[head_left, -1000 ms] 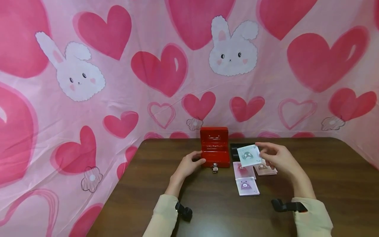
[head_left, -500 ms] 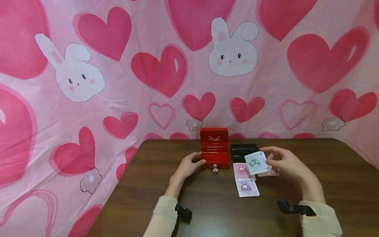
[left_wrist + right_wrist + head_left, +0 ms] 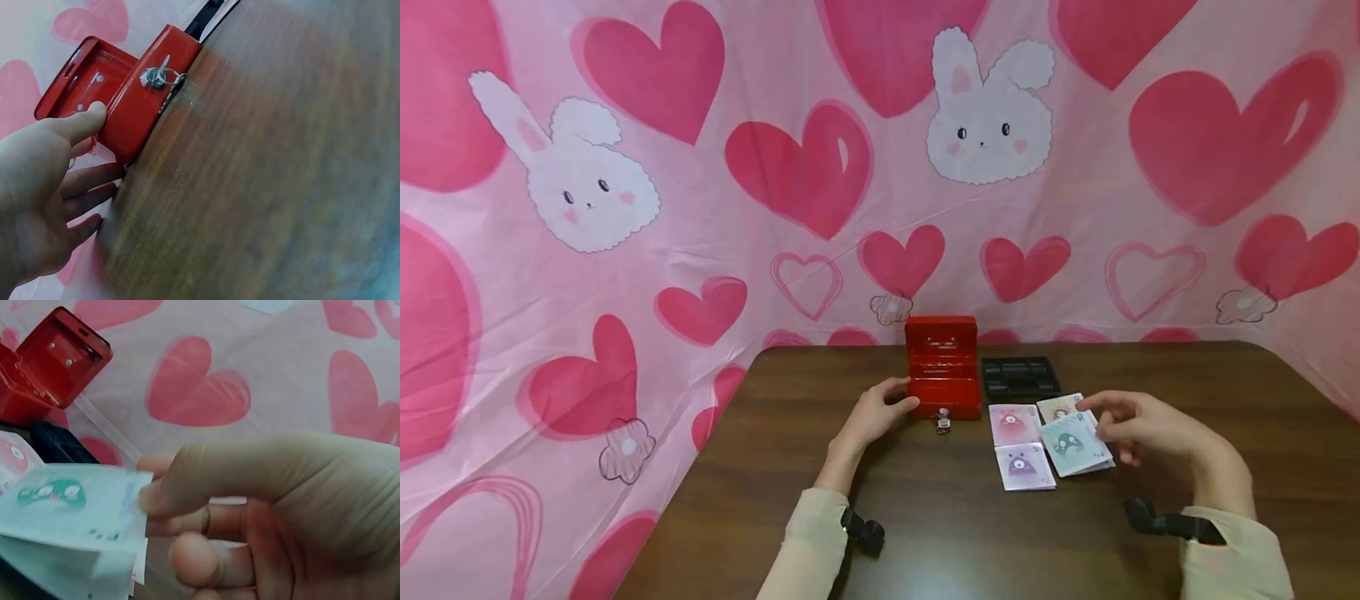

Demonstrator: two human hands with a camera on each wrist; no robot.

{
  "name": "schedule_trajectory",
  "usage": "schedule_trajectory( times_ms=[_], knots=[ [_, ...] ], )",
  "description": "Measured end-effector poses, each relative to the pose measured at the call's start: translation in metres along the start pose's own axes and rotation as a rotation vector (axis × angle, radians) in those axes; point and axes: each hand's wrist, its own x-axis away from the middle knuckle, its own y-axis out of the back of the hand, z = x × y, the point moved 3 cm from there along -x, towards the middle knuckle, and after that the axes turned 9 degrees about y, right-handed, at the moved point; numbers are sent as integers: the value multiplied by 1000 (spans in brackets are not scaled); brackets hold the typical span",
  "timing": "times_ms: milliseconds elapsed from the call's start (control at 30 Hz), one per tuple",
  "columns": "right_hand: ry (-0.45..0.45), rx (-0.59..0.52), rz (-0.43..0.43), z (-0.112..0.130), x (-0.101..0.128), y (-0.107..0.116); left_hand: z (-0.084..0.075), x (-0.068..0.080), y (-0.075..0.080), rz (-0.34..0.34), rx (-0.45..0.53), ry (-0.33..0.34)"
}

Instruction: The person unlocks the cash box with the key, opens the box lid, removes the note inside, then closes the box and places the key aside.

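Observation:
A small red metal box stands open on the brown table, its lid up and a key in the front lock. My left hand holds the box's left side, thumb on its rim. My right hand pinches a stack of green notes with a monster picture, low over the table, right of a purple note. In the right wrist view the thumb lies on the green notes. A pink note and a beige note lie flat nearby.
A black plastic tray sits right of the red box, behind the notes. A pink cloth with hearts and rabbits hangs behind and drapes off the table's left side. Bare wood lies in front of the notes.
My right hand has carried the green notes down and to the right, from in front of the black tray to just above the table beside the purple note. The left hand stayed on the box.

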Motion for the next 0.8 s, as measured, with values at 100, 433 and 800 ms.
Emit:
schedule_trajectory(
  times_ms=[100,433,800],
  knots=[
    [-3,17,18,-5,2,2,-1,0,0,-5,0,6],
    [-118,168,-23,-16,5,1,-1,0,0,-9,-6,8],
    [-217,322,-168,-5,4,5,0,-2,0,-15,-1,4]
  ],
)
